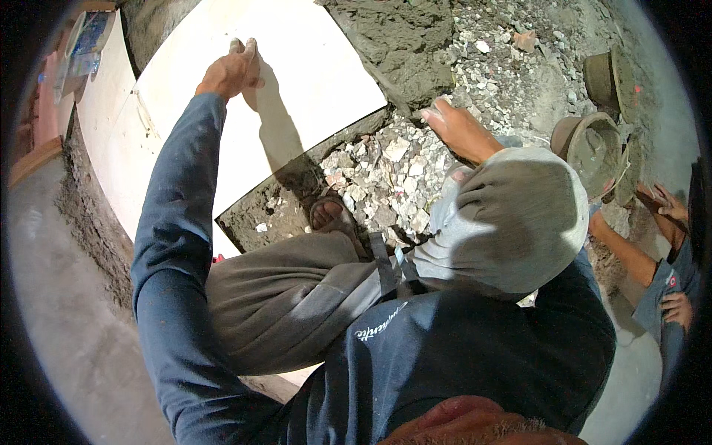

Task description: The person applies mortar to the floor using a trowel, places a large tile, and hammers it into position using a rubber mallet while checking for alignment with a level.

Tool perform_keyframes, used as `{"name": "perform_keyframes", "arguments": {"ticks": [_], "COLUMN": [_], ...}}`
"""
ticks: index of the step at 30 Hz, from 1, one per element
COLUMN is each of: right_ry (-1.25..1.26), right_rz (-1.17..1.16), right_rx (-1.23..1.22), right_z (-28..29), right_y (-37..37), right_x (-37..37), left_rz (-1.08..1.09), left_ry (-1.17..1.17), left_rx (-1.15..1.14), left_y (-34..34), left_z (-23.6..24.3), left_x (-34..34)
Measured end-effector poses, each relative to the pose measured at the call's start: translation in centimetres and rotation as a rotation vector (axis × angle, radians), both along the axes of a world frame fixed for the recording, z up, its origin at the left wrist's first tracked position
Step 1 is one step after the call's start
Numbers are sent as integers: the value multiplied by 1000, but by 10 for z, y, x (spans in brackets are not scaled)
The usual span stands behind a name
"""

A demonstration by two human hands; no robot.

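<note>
A large pale square tile (297,55) lies ahead of me on the floor, beside other pale tiles. My left hand (230,70) is over its upper left part, fingertips stretched forward against its face and a long shadow falling below. No tool shows in that hand. Off the tile's right corner, my right hand (461,127) is low over the rubble with fingers bent together. What they hold, if anything, I cannot make out. Wet grey mortar (400,44) spreads along the tile's right edge, close to that hand.
Broken stone rubble (393,167) covers the ground around my sandalled foot (330,213). Mortar-caked buckets (593,148) stand at the right. Another person's hands and arms (641,252) reach in there. A clear plastic container (87,44) sits at the far left.
</note>
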State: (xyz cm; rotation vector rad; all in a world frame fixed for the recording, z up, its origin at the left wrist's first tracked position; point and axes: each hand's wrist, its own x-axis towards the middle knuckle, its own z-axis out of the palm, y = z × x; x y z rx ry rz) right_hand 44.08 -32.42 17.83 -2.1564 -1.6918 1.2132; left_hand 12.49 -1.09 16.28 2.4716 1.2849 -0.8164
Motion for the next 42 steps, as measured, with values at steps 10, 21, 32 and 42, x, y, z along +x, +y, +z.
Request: {"name": "perform_keyframes", "arguments": {"ticks": [10, 21, 32, 42], "right_ry": [-319, -209, -454, 315], "right_rz": [41, 367, 1, -581], "right_rx": [156, 313, 124, 157], "right_z": [-20, -3, -25, 0], "right_y": [40, 25, -34, -7], "right_x": [127, 157, 231, 142], "left_rz": [-5, -41, -11, -100], "left_ry": [-54, -47, -147, -79], "left_rx": [41, 73, 51, 63], "left_y": [6, 7, 11, 24], "left_z": [-9, -17, -22, -44], "left_x": [-10, -18, -21, -19]}}
